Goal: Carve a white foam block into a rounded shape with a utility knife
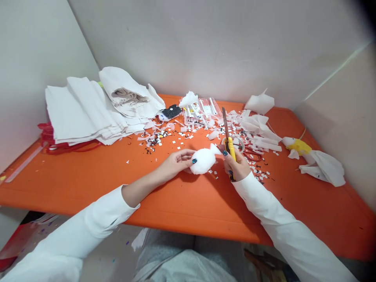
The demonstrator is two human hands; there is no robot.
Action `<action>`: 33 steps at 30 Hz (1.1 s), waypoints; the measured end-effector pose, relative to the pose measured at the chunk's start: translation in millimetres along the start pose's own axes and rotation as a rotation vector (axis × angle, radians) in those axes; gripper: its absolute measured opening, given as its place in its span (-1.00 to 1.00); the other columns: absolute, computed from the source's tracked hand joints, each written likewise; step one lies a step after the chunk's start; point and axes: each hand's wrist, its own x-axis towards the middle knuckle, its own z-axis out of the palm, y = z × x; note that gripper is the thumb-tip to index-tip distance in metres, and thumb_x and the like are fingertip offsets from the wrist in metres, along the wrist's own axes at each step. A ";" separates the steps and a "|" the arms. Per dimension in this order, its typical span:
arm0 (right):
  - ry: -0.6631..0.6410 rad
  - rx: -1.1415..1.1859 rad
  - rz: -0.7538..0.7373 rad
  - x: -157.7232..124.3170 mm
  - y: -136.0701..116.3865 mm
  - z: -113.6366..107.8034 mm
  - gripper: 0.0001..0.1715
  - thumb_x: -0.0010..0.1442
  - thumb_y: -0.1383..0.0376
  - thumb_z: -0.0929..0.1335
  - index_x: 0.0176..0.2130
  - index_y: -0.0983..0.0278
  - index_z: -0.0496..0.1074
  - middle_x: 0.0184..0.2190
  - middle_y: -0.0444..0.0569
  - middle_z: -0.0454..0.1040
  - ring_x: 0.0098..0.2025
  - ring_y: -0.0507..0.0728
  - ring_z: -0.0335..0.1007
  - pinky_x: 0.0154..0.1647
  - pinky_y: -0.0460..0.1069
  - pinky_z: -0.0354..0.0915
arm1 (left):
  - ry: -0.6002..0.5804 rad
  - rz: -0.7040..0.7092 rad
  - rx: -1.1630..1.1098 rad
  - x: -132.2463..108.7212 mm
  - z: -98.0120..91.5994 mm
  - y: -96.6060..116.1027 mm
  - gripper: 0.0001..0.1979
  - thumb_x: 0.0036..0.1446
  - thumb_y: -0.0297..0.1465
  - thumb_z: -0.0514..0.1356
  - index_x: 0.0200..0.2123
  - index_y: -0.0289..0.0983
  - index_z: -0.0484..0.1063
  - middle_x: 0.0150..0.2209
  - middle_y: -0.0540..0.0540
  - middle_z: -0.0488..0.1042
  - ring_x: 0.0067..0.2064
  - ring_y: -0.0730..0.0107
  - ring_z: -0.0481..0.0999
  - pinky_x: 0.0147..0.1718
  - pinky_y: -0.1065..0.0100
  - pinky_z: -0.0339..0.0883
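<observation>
Low over the orange table, my left hand pinches a white, fluffy, rounded piece by its left side, thumb on top. The piece narrows into a small fish-like tail at its right end. A yellow and black utility knife is in my right hand, its long blade extended and pointing up and away. My right fingertips are close to the tail end; whether they touch it I cannot tell. The fingers under the white piece are partly hidden.
Folded white sheets are stacked at the back left. A clear box of markers stands among paper scraps. Right of my hands lie a tape roll, red-handled scissors and a white and yellow paper-tailed figure. Walls enclose the table's back.
</observation>
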 end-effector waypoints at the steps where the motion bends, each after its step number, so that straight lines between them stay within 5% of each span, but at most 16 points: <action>1: 0.012 0.044 0.023 -0.2 0.0 -0.3 -0.41 0.11 -0.06 0.37 0.01 0.21 0.34 -0.47 -0.18 0.40 -0.70 -0.09 -0.03 -0.73 -0.10 0.02 | 0.019 0.004 -0.017 -0.1 -0.3 0.2 -0.47 -0.06 -0.21 0.37 -0.03 -0.33 0.43 -0.12 -0.22 0.54 -0.16 0.25 0.53 -0.30 0.38 0.43; 5: 0.012 0.176 0.065 -3.1 -1.9 -0.3 -0.43 0.05 -0.03 0.41 -0.01 0.16 0.35 -0.23 -0.12 0.46 -0.69 -0.13 -0.06 -0.73 -0.10 0.00 | 0.023 -0.050 -0.176 -3.3 -0.3 3.6 -0.44 -0.04 -0.33 0.35 0.06 -0.30 0.35 0.01 -0.24 0.48 -0.12 0.22 0.54 -0.26 0.33 0.47; 8: -0.116 0.157 0.047 -7.0 -2.9 0.8 -0.49 0.17 -0.08 0.29 -0.02 0.16 0.40 -0.45 -0.20 0.35 -0.71 -0.10 -0.09 -0.73 -0.10 -0.05 | -0.053 -0.138 -0.317 -7.3 1.5 7.2 -0.47 -0.03 -0.42 0.31 0.06 -0.27 0.34 0.02 -0.23 0.49 -0.15 0.22 0.57 -0.21 0.26 0.49; 10: -0.193 0.064 -0.003 -8.9 -1.8 1.9 -0.49 0.19 -0.07 0.29 -0.03 0.19 0.43 -0.51 -0.19 0.33 -0.68 -0.06 0.03 -0.69 -0.10 0.04 | -0.078 -0.167 -0.377 -9.8 2.9 9.0 -0.53 -0.03 -0.45 0.29 0.01 -0.30 0.37 -0.05 -0.23 0.53 -0.19 0.24 0.58 -0.21 0.26 0.49; 14: -0.272 -0.200 -0.137 -8.2 4.5 2.3 -0.53 0.12 0.01 0.39 -0.07 0.23 0.48 -0.26 -0.05 0.52 -0.34 0.10 0.40 -0.31 -0.01 0.34 | -0.102 -0.185 -0.384 -11.5 4.4 9.3 -0.65 0.00 -0.40 0.31 -0.11 -0.39 0.43 -0.15 -0.27 0.57 -0.22 0.26 0.57 -0.23 0.29 0.47; 21: -0.350 -0.340 -0.252 -8.4 2.8 -2.7 -0.56 0.17 0.07 0.35 -0.02 0.24 0.46 -0.21 0.01 0.58 -0.30 0.16 0.47 -0.26 0.02 0.36 | -0.101 -0.173 -0.366 -12.3 1.6 5.5 -0.63 -0.08 -0.39 0.36 -0.14 -0.31 0.46 -0.19 -0.18 0.57 -0.24 0.30 0.54 -0.26 0.34 0.42; 27: -0.365 -0.418 -0.465 -14.3 -0.8 0.4 -0.61 0.19 0.11 0.36 -0.03 0.21 0.47 -0.18 0.06 0.58 -0.23 0.17 0.50 -0.20 0.00 0.36 | -0.111 -0.184 -0.301 -15.5 3.5 3.4 -0.51 -0.03 -0.07 0.27 -0.19 -0.36 0.51 -0.33 -0.22 0.57 -0.41 0.28 0.51 -0.55 0.40 0.34; 33: -0.342 -0.643 -0.578 -11.3 -2.8 -16.1 -0.55 0.26 0.05 0.28 0.00 0.26 0.43 -0.26 0.07 0.55 -0.34 0.13 0.47 -0.35 -0.03 0.31 | -0.094 -0.036 -0.230 -14.6 3.3 4.6 -0.35 -0.03 0.11 0.21 -0.14 -0.37 0.45 -0.51 -0.07 0.46 -0.57 0.44 0.44 -0.79 0.54 0.12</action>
